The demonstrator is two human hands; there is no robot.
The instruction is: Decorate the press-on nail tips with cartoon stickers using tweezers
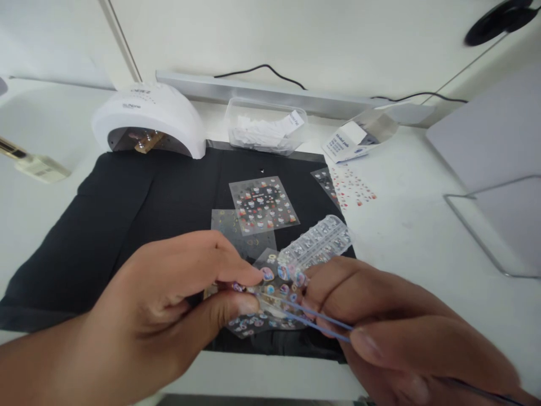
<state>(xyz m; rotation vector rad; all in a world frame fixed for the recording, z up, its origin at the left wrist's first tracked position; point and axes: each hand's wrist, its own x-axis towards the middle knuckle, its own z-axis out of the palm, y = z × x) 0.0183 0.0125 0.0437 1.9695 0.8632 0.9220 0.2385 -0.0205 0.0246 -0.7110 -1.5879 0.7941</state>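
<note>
Clear tub (265, 132) at the back of the bench (414, 225) holds white paper slips. Clear gem box (318, 243) on the black mat (127, 225), small stones in its cells. Left hand (169, 304) pinches a sticker sheet (270, 299) between thumb and fingers, low over the mat's near edge. Right hand (380, 327) closed on blue tweezers (304, 316), tips touching the sheet, between both hands. More sheets (262, 204) lie behind. Nail lamp (150, 119) back left.
</note>
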